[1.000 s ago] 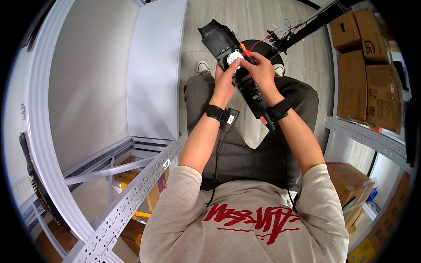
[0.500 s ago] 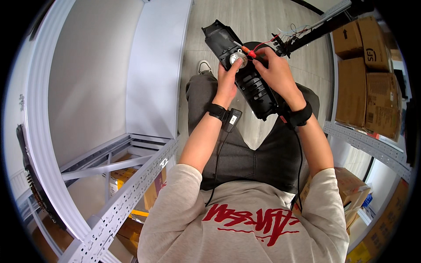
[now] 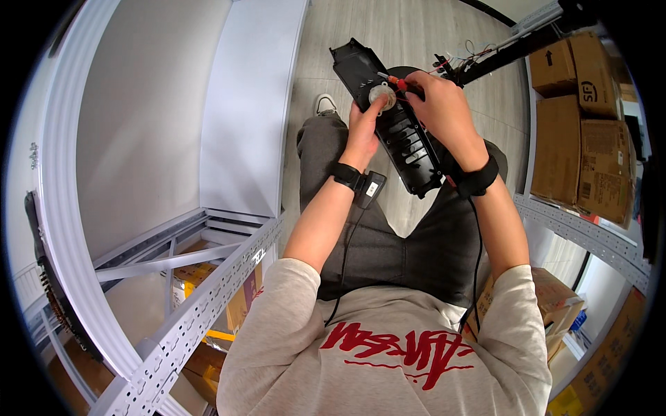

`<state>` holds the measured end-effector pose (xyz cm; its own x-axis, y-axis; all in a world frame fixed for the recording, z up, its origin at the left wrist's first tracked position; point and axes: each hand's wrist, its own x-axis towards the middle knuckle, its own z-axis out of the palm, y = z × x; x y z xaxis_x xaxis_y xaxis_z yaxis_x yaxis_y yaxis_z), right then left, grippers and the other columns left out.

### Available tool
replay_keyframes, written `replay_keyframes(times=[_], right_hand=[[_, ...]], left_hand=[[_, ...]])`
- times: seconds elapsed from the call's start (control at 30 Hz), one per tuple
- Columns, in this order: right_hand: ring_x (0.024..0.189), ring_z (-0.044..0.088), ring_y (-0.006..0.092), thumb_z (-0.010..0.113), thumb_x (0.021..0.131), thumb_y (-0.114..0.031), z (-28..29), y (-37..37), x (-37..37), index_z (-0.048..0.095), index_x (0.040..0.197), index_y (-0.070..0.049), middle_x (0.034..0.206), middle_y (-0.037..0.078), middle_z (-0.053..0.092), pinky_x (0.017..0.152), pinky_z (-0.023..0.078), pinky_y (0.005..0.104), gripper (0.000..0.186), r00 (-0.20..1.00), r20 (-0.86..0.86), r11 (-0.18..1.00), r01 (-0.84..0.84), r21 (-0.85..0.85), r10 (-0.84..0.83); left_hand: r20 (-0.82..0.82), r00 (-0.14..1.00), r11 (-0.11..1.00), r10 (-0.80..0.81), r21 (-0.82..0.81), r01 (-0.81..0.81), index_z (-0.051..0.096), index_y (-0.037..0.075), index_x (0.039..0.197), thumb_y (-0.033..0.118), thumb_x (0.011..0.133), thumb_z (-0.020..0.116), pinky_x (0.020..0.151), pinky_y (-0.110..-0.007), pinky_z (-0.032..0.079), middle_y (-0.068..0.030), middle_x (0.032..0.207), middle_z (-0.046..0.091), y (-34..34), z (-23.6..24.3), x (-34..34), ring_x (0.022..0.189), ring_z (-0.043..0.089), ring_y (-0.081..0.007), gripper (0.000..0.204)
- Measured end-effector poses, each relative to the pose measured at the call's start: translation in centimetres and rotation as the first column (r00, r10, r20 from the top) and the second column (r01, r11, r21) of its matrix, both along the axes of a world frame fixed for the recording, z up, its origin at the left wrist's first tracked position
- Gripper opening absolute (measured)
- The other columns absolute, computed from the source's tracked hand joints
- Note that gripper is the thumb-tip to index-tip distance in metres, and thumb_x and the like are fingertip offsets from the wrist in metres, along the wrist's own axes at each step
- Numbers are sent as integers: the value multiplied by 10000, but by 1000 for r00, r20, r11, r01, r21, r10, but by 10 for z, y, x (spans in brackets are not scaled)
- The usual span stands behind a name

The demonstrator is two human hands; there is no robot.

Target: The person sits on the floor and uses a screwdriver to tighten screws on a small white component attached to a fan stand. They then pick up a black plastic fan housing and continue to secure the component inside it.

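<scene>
A long black plastic housing (image 3: 406,142) is held slantwise above my knees, its ribbed inner side facing up. My left hand (image 3: 364,132) grips its left edge, with the thumb pressed on a round, pale, translucent part (image 3: 380,97) lying in the housing. My right hand (image 3: 444,111) is closed around what looks like a screwdriver (image 3: 402,84) with a red-orange collar and dark handle. Its metal tip points up and left, over the housing just beyond the round part. Thin red wire shows beside the fingers. Whether the tip touches anything I cannot tell.
Brown cardboard boxes (image 3: 557,145) are stacked on a rack at the right. A dark post with loose wires (image 3: 479,59) reaches in at the upper right. At the left stands a perforated metal rack (image 3: 201,305). Black cables run from both wrist straps.
The housing has shifted slightly right and toward me, with both hands moving along. My right hand has turned a little, hiding more of the tool's handle.
</scene>
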<state>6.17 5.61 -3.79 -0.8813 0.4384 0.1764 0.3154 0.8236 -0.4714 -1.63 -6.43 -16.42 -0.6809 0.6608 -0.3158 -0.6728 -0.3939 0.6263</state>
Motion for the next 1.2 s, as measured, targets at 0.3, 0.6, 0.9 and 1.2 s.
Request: replay_keyframes(times=[0.3, 0.6, 0.9, 1.2], right_hand=[[831, 679, 371, 683, 818, -135, -7, -1, -6, 688, 1021, -41, 901, 183, 704, 740, 549, 430, 223, 996, 71, 998, 62, -16, -60], [806, 681, 375, 666, 833, -156, -16, 0, 1, 692, 1011, -60, 879, 173, 708, 714, 551, 452, 204, 997, 47, 998, 64, -20, -63], [800, 681, 375, 670, 838, -173, -15, -1, 3, 692, 1007, -63, 870, 172, 708, 715, 551, 455, 203, 997, 38, 997, 75, -23, -74], [818, 684, 367, 678, 831, -162, -19, 0, 6, 692, 1022, -52, 886, 176, 710, 729, 550, 436, 220, 996, 39, 995, 88, -53, -86]], left_hand=[[151, 988, 1000, -17, 0, 17, 575, 35, 1206, 120, 915, 673, 893, -330, 521, -73, 1155, 653, -3, 0, -1, 1043, 636, -193, 318], [148, 988, 999, -53, -5, 54, 565, 37, 1212, 127, 903, 685, 886, -326, 518, -67, 1132, 654, -4, 2, 0, 1024, 637, -185, 343], [208, 977, 998, -52, -6, 55, 578, 40, 1203, 129, 910, 674, 876, -336, 533, -67, 1125, 663, -3, -7, -5, 1014, 650, -190, 321], [188, 975, 992, -116, -29, 124, 606, 41, 1195, 146, 915, 672, 883, -330, 534, -61, 1128, 678, -5, 6, -2, 1017, 655, -191, 306]])
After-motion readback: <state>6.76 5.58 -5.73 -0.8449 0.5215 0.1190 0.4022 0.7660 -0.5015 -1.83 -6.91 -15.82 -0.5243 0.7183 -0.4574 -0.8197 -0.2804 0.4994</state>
